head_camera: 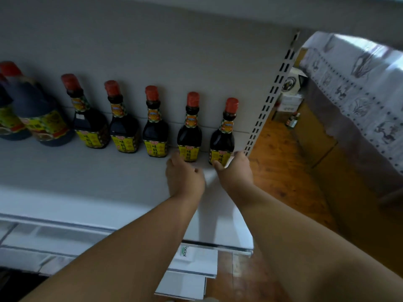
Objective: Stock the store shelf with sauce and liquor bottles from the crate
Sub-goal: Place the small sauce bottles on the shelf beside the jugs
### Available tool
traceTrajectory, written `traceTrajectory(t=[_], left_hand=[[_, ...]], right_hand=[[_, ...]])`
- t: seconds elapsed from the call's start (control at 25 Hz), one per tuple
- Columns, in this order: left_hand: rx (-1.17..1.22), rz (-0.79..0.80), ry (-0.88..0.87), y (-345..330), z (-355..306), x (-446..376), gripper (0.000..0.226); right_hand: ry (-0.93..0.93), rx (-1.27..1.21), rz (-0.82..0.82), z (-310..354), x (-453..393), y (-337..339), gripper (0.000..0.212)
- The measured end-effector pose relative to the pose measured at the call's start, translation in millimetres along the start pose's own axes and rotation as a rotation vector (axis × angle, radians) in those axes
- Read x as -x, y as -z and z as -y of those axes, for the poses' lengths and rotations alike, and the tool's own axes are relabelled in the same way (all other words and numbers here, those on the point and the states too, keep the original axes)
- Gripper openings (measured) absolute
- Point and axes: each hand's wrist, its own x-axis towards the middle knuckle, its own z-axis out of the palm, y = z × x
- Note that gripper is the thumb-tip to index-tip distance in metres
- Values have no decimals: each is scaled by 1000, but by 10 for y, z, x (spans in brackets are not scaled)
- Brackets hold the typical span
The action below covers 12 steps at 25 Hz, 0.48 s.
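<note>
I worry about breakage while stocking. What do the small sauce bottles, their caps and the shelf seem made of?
Sauce bottles: probably glass, dark and glossy with reflections; rigid plastic is possible. Caps: red, matte, seemingly plastic or shrink wrap. Shelf: painted metal by its look, smooth pale grey, with a slotted steel upright.

Five small sauce bottles stand in a row on the shelf (87,171): first (90,125), second (123,129), third (155,132), fourth (189,138), fifth (222,140). Left of them are two big jugs, one (41,114) whole, one (7,118) cut by the frame edge. Two hands: left (184,175), right (236,168). One more small bottle (293,119) stands beyond the shelf.
</note>
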Motion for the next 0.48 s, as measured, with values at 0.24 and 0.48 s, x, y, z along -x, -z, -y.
traceTrajectory(t=[0.24,0.48], left_hand=[[35,-142,-78,323,133,745,55],[-142,-400,-16,1404,528,1669,47]], right_hand=[[423,102,165,-112,402,291,48],[869,-43,393,353,1418,70,45]])
